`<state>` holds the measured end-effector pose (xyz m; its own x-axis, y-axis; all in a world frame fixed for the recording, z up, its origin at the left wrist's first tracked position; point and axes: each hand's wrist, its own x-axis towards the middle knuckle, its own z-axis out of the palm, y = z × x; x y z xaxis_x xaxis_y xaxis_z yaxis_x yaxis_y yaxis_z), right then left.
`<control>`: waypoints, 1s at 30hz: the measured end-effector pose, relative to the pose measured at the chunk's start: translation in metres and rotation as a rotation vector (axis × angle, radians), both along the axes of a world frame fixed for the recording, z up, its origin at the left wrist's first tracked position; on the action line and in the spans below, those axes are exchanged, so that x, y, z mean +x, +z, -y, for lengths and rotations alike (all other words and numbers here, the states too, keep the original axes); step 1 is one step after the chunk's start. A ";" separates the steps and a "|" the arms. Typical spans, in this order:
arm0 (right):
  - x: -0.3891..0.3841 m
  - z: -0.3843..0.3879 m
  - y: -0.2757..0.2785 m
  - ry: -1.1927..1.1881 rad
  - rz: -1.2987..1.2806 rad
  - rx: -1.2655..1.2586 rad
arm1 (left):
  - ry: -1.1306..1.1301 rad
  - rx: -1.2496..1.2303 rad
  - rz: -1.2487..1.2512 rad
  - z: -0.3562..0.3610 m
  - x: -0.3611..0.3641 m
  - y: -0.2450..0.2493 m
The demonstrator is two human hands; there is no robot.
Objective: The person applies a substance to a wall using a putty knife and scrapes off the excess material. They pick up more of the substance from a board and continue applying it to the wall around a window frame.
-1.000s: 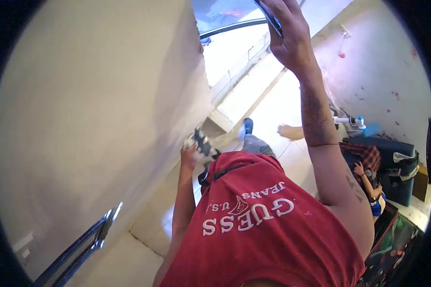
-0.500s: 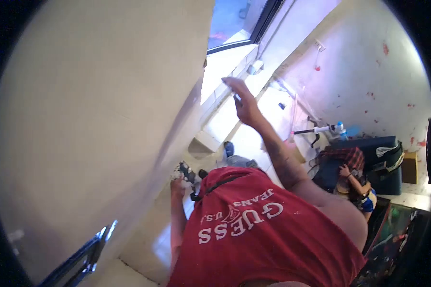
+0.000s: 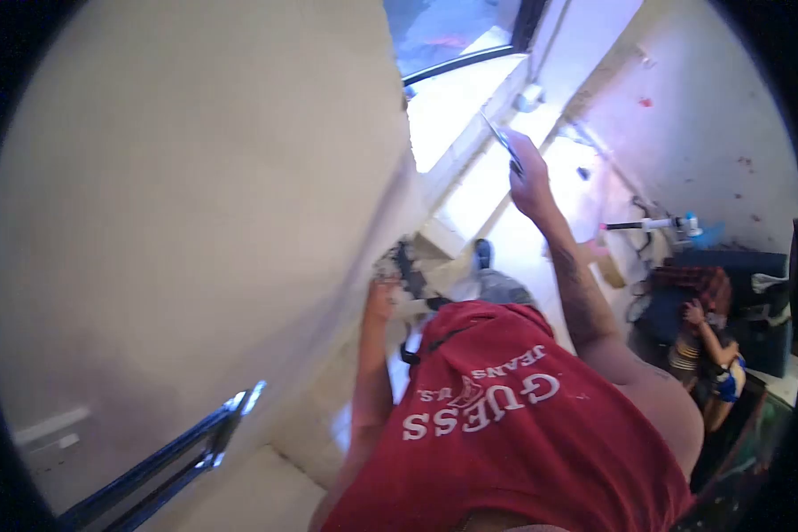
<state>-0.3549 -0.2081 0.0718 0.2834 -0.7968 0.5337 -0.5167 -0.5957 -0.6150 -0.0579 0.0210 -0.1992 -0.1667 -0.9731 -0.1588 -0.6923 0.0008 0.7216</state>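
Observation:
Raised in front of me, my right hand (image 3: 529, 182) is closed around a flat metal blade, like a putty knife (image 3: 504, 142), seen almost edge-on. The blade points up and left, close to the large pale wall (image 3: 213, 195). Lower down by that wall, my left hand (image 3: 382, 300) is closed, with its fingers partly blurred. At its fingertips is a mottled dark-and-whitish thing (image 3: 404, 264) whose kind I cannot make out. My red sleeveless shirt (image 3: 496, 426) fills the lower middle.
A dark-framed opening (image 3: 465, 66) is at the top. Another person (image 3: 705, 341) sits at right beside a dark sofa (image 3: 734, 266). A dark metal rail (image 3: 164, 465) stands lower left. My shoe (image 3: 482, 254) is on the floor. A white-and-blue object (image 3: 674, 223) stands near a stained wall (image 3: 718, 115).
The view has swung, so the room sits further right and slightly higher. My right hand has turned, and its blade shows more clearly. My left hand appears higher, its mottled thing still with it.

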 end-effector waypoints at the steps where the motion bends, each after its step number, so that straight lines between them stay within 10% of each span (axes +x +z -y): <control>1: -0.005 -0.010 -0.023 -0.021 0.014 0.138 | 0.074 0.136 -0.146 0.003 0.000 -0.006; 3: -0.011 -0.023 -0.045 0.075 -0.071 0.196 | 0.020 -0.059 -0.094 0.004 -0.001 0.013; 5: -0.014 -0.018 -0.042 0.191 -0.100 0.250 | 0.324 0.121 -0.487 -0.013 0.001 -0.034; 8: -0.013 0.012 -0.013 0.271 -0.171 0.113 | 0.987 0.543 -1.461 -0.009 -0.028 0.043; 11: -0.010 0.042 -0.009 0.324 -0.089 0.118 | 1.004 0.519 -1.432 -0.011 -0.042 0.071; 12: -0.010 0.047 -0.013 0.349 -0.067 0.171 | 0.755 0.383 -1.047 -0.017 -0.041 0.066; 15: -0.007 0.055 -0.037 0.382 -0.081 0.321 | 1.075 0.437 -1.616 -0.013 -0.051 0.071; 18: -0.010 0.039 -0.088 0.375 -0.295 0.550 | 1.188 0.482 -1.603 0.000 -0.067 0.096; 20: -0.009 0.014 -0.117 0.434 -0.395 0.672 | 0.763 0.445 -0.619 0.015 -0.076 0.130; 23: -0.011 -0.030 -0.137 0.566 -0.469 0.646 | 0.325 0.313 0.094 0.010 -0.066 0.147; 27: -0.026 -0.051 -0.144 0.738 -0.543 0.724 | 0.702 0.357 -0.519 -0.004 -0.072 0.108; 30: -0.026 -0.033 -0.128 0.785 -0.622 0.751 | 0.683 0.255 -0.382 -0.003 -0.076 0.097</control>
